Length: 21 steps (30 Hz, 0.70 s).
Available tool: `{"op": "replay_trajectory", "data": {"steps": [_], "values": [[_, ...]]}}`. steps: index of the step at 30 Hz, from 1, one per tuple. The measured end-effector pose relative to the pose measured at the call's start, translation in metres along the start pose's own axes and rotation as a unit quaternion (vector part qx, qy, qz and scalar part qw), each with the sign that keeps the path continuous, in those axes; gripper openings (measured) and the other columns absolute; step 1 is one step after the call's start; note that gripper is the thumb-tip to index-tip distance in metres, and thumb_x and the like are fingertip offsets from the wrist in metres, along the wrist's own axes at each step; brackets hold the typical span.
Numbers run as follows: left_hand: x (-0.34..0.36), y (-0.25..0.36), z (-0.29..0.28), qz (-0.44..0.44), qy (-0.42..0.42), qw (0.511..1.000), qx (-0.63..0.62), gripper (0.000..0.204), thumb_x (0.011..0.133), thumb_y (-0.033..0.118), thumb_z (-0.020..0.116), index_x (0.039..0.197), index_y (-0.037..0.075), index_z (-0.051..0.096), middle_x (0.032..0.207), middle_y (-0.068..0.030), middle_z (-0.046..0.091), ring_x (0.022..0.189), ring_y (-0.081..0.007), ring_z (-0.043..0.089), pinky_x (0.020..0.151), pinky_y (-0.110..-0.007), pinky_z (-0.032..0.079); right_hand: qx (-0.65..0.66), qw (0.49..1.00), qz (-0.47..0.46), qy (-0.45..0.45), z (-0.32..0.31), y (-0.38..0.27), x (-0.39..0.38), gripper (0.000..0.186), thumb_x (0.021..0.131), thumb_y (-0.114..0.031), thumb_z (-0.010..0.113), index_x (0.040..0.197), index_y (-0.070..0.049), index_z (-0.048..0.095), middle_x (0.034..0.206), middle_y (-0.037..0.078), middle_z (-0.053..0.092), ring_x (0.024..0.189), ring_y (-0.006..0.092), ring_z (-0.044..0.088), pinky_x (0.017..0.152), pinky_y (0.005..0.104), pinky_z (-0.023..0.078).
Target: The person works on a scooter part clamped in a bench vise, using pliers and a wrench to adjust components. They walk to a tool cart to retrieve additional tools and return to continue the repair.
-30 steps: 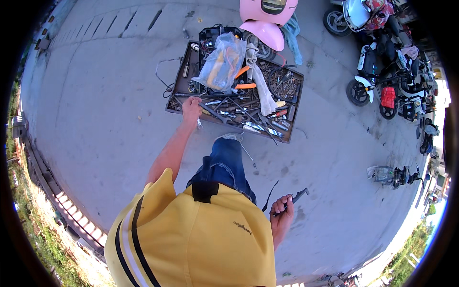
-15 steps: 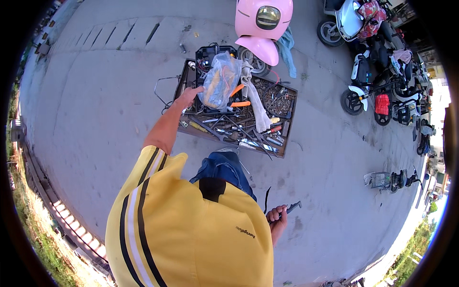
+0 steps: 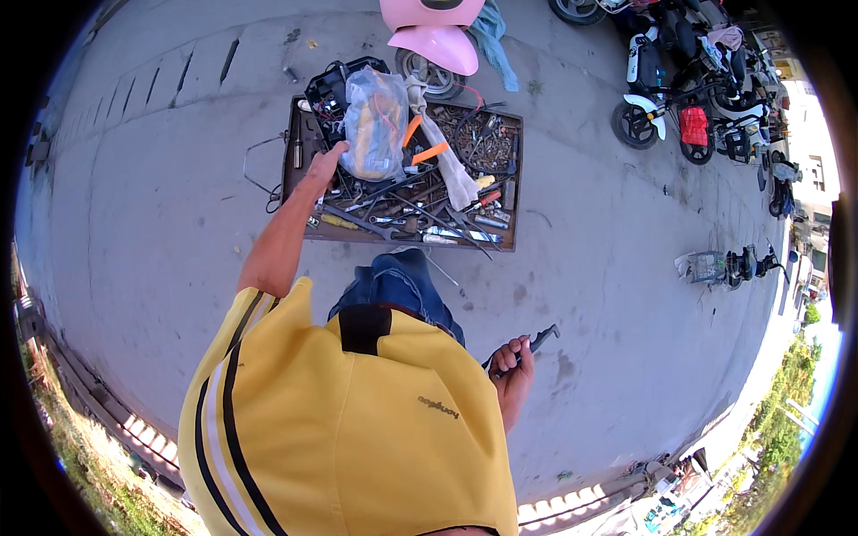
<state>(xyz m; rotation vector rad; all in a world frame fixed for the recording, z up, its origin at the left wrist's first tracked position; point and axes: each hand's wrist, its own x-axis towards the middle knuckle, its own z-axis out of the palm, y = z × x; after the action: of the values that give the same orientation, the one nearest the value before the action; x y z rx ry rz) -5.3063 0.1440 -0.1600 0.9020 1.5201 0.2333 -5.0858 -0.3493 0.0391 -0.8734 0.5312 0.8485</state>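
Note:
My left hand reaches forward, its fingers closed on the near left edge of a clear plastic bag with yellowish and bluish contents. The bag lies over a black open case in the shallow metal tool tray. Just right of the bag are a tool's two orange handles and a grey rag. Off to my right side, my right hand is wrapped round a dark tool with a bent, hooked end; its grip end is hidden in the fist.
Spanners, screwdrivers and loose small hardware fill the tray. A wire frame sticks out at its left. Beyond stands a pink scooter with a blue cloth. Parked scooters line the right, and a bike with a basket stands lower down.
The view has shifted and turned, so the tray sits higher and further left. The black case appears more tilted. Both hands keep their grips.

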Motion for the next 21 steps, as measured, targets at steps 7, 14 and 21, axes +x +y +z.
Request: {"op": "replay_trajectory", "data": {"steps": [7,14,21], "values": [[-0.001,-0.015,0.041,0.109,0.069,0.991,-0.043,0.089,0.078,0.051,0.074,0.136,-0.013,0.054,0.132,-0.0255,0.064,0.12,-0.0332,0.063,0.105,-0.04,0.046,-0.009,1.0,0.016,0.011,-0.005,0.005,0.006,0.012,0.104,-0.017,0.061,0.099,-0.007,0.058,0.082,0.0,0.056,0.059,0.0077,0.04,0.052,0.0239,0.035],[-0.072,-0.011,0.117,0.074,0.121,0.988,0.058,0.116,0.079,0.061,0.072,0.153,-0.016,0.028,0.15,-0.0362,0.046,0.141,-0.0433,0.047,0.118,-0.042,0.036,-0.04,0.998,0.039,-0.003,0.002,0.003,0.008,0.01,0.104,-0.018,0.062,0.1,-0.008,0.06,0.081,-0.001,0.056,0.06,0.0079,0.039,0.052,0.0241,0.034],[-0.089,-0.017,0.15,0.108,0.027,0.975,0.192,0.122,0.074,0.063,0.074,0.154,-0.015,0.026,0.143,-0.0352,0.053,0.135,-0.0426,0.053,0.114,-0.043,0.042,-0.045,0.998,0.04,0.007,0.011,-0.009,0.017,0.011,0.105,-0.018,0.061,0.101,-0.008,0.06,0.082,-0.001,0.056,0.06,0.0082,0.039,0.052,0.024,0.035]]}}
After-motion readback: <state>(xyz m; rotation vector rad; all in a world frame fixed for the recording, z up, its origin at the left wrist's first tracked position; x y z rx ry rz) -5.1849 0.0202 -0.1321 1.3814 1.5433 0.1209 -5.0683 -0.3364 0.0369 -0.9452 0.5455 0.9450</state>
